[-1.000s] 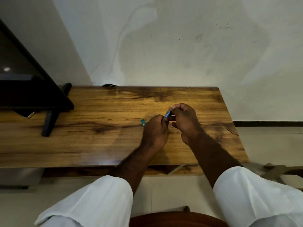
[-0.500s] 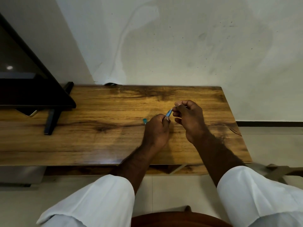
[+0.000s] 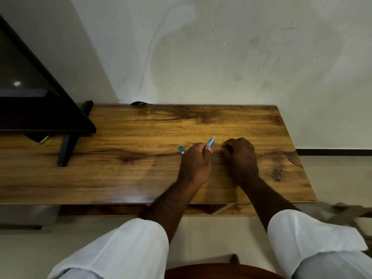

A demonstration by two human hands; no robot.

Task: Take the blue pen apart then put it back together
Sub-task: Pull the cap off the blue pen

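Note:
My left hand (image 3: 196, 165) grips the blue pen (image 3: 210, 141) over the wooden table (image 3: 130, 178). The pen's silvery-blue front end pokes up and to the right past my thumb, and its teal back end (image 3: 181, 150) shows to the left of my knuckles. My right hand (image 3: 240, 156) sits just right of the pen, apart from it, low over the table with its fingers curled in. Whether a small pen part lies inside those fingers is hidden.
A black monitor (image 3: 40, 109) on a black stand (image 3: 66, 150) fills the table's left end. The white wall (image 3: 221, 57) runs right behind the table. The table's right edge (image 3: 298, 158) lies close to my right hand. My white sleeves (image 3: 314, 238) are at the bottom.
My right hand, which pinched the pen's front end, has let go of it and moved right and down toward the table. My left hand kept hold of the pen.

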